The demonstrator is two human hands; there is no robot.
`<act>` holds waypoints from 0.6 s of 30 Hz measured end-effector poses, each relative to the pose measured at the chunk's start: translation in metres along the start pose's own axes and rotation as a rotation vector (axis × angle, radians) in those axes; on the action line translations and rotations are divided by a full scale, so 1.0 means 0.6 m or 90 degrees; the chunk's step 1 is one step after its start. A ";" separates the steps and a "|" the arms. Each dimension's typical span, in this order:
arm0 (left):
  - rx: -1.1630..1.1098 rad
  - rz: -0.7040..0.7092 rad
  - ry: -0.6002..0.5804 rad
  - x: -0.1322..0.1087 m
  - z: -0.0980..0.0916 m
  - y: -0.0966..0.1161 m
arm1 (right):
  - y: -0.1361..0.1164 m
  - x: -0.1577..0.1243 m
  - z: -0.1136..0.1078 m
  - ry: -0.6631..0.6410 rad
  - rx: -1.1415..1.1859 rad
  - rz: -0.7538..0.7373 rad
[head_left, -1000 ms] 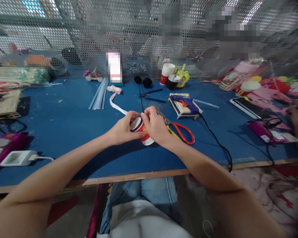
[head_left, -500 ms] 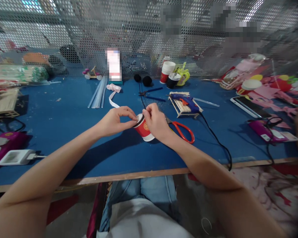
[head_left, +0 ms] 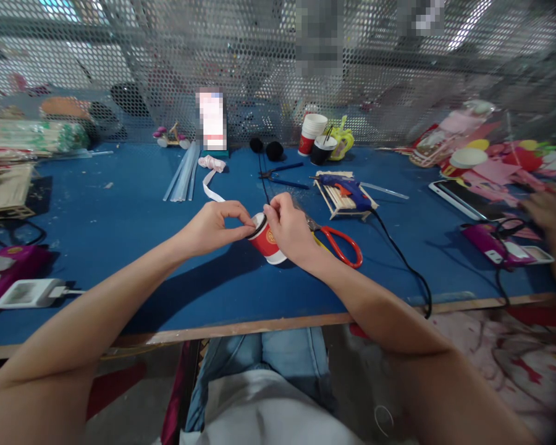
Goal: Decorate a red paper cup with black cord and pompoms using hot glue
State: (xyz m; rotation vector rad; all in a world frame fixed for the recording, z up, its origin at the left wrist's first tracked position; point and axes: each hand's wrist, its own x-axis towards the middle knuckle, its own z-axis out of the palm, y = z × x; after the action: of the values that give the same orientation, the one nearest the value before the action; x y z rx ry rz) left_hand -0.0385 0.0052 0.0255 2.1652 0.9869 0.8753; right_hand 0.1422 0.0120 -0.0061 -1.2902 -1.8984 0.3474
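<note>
A red-and-white paper cup (head_left: 263, 246) is tilted on the blue table between my hands, a black band running round its white end. My left hand (head_left: 213, 227) pinches that end at the left with thumb and fingertips. On the cup's right side rests my right hand (head_left: 291, 228), its thumb and forefinger closed on a black cord (head_left: 264, 179) at the rim. The cord runs back toward a black ball (head_left: 256, 145), beside a second black ball (head_left: 274, 151). Red-handled scissors (head_left: 341, 246) lie just right of my right hand, their blades partly hidden.
Blue-handled pliers (head_left: 285, 175) lie behind the cup. A blue glue gun (head_left: 345, 188) rests on a small stick rack, its cable trailing to the front edge. Glue sticks (head_left: 183, 173), white ribbon (head_left: 210, 185) and stacked cups (head_left: 313, 133) stand farther back. Another person's hand (head_left: 549, 213) is at right.
My hands and the cup have barely moved. At the right edge, the other person's hand has come farther into view over the pink pieces.
</note>
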 end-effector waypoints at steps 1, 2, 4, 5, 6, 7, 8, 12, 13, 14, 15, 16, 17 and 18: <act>0.001 0.000 -0.002 0.000 0.000 0.000 | 0.000 0.000 0.000 -0.001 -0.001 0.001; 0.003 -0.001 -0.004 0.000 -0.001 0.000 | 0.000 0.000 0.001 -0.001 -0.002 0.001; 0.007 -0.004 -0.009 0.000 -0.001 0.001 | 0.000 0.000 0.002 -0.002 -0.001 0.000; 0.007 -0.007 -0.013 0.000 -0.001 0.001 | 0.000 0.000 0.002 -0.001 0.001 -0.001; 0.007 -0.011 -0.017 0.000 -0.002 0.001 | -0.001 -0.001 0.003 0.000 0.002 -0.003; 0.007 -0.015 -0.020 0.000 -0.002 0.002 | -0.001 -0.001 0.003 0.001 0.002 -0.005; 0.008 -0.020 -0.023 0.000 -0.002 0.003 | -0.001 -0.001 0.003 0.002 0.001 -0.008; 0.016 -0.038 -0.025 -0.001 -0.003 0.007 | -0.003 -0.002 0.004 0.001 -0.004 -0.013; 0.018 -0.041 -0.025 -0.001 -0.003 0.008 | -0.003 -0.002 0.004 0.001 -0.004 -0.014; 0.019 -0.043 -0.024 -0.001 -0.003 0.008 | -0.003 -0.002 0.004 0.001 -0.005 -0.014; 0.021 -0.046 -0.023 -0.001 -0.003 0.009 | -0.003 -0.002 0.004 0.001 -0.006 -0.013; 0.020 -0.052 -0.026 -0.001 -0.004 0.008 | -0.003 -0.002 0.004 0.000 -0.008 -0.013; 0.018 -0.061 -0.032 0.000 -0.004 0.008 | -0.003 -0.002 0.004 -0.001 -0.009 -0.011; 0.013 -0.071 -0.040 0.000 -0.005 0.008 | -0.003 -0.002 0.004 -0.001 -0.010 -0.010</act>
State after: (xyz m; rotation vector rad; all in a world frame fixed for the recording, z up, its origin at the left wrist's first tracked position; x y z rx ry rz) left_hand -0.0388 0.0034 0.0307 2.1196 1.0785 0.7429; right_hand 0.1393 0.0105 -0.0072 -1.2841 -1.9159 0.3267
